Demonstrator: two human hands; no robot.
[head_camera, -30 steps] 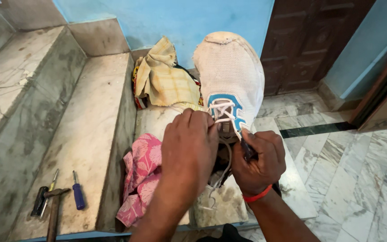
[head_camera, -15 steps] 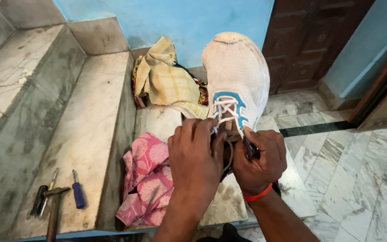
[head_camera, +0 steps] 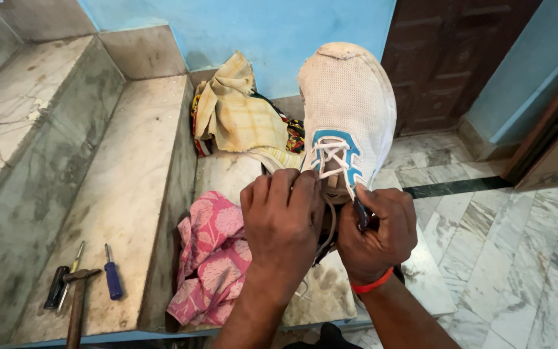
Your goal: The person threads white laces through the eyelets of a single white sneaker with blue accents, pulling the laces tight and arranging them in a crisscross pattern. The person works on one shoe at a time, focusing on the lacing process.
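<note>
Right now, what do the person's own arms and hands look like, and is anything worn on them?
Both forearms are bare, with no sleeves in view. The left hand wears no glove, ring or band that I can see. The right hand is also ungloved, and a thin red band circles its wrist. No watch or other markings show.

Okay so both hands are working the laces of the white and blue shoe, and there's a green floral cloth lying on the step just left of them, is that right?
Not quite. The floral cloth is pink, not green, as the head view shows. The rest holds: the left hand and right hand are both at the laces of the white and blue shoe, and the cloth lies on the step just left of them.
</note>
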